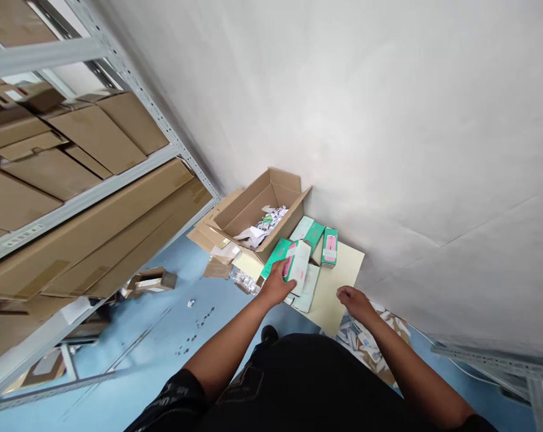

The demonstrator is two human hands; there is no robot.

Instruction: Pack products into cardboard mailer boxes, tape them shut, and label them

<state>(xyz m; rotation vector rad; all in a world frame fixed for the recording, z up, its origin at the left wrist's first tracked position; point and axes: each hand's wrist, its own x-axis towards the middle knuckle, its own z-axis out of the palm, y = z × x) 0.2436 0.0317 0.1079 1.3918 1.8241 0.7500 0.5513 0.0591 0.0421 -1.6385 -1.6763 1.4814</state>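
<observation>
My left hand (276,285) is closed around a small green, white and pink carton (300,264), its thumb on the white side. Other green and white cartons lie behind and under it. One green carton with a pink panel (329,247) stands apart to the right on the cream tabletop (348,264). My right hand (353,301) is over the table's right edge with its fingers curled together; whether anything small is in them is hidden. Behind the cartons, an open cardboard box (271,201) holds crumpled paper and scraps (266,225).
Metal shelving (140,162) packed with brown boxes (98,135) rises on the left. A pale wall (365,120) borders the table's far side. Scraps of paper and card (370,342) lie below the table at right. A small open box (152,282) sits on the blue floor (181,336).
</observation>
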